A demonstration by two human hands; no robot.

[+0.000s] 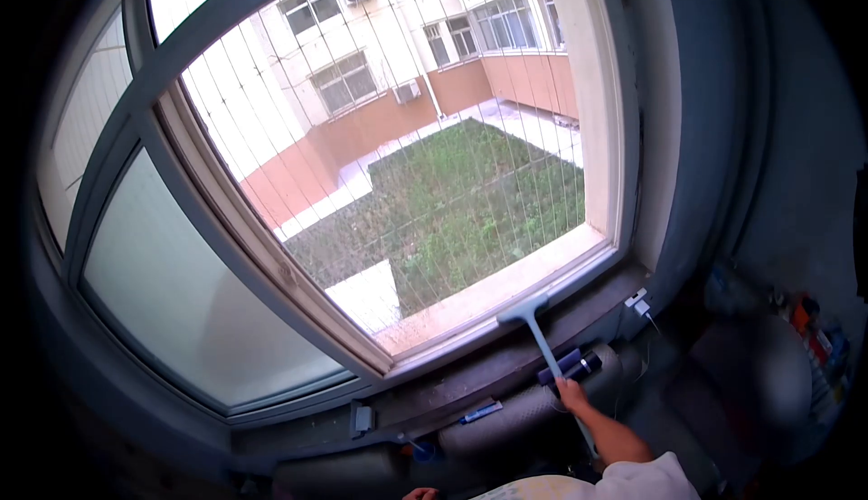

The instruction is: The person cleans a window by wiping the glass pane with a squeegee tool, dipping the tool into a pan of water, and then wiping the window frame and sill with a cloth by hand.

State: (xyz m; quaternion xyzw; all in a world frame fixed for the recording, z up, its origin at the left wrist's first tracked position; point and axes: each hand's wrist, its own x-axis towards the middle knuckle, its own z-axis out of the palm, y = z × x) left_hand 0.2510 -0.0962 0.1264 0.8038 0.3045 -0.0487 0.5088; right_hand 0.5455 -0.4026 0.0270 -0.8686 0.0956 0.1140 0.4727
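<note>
My right hand (571,397) is closed around the handle of a pale blue-grey window squeegee (546,346). The squeegee's T-shaped head (523,311) is at the lower edge of the window frame, above the dark sill; whether it touches the frame I cannot tell. Below my grip the handle continues down beside my forearm. Only a small part of my left hand (421,494) shows at the bottom edge, and its fingers are mostly cut off. Beyond the frame, the large window (434,174) shows thin vertical wires, grass and a building.
A frosted pane (181,292) fills the left side. Along the sill (452,382) lie a dark purple box (558,366), a blue-and-white tube (480,411) and a grey block (363,419). A white plug with a cord (638,303) sits at the right corner; colourful items (814,328) are stacked far right.
</note>
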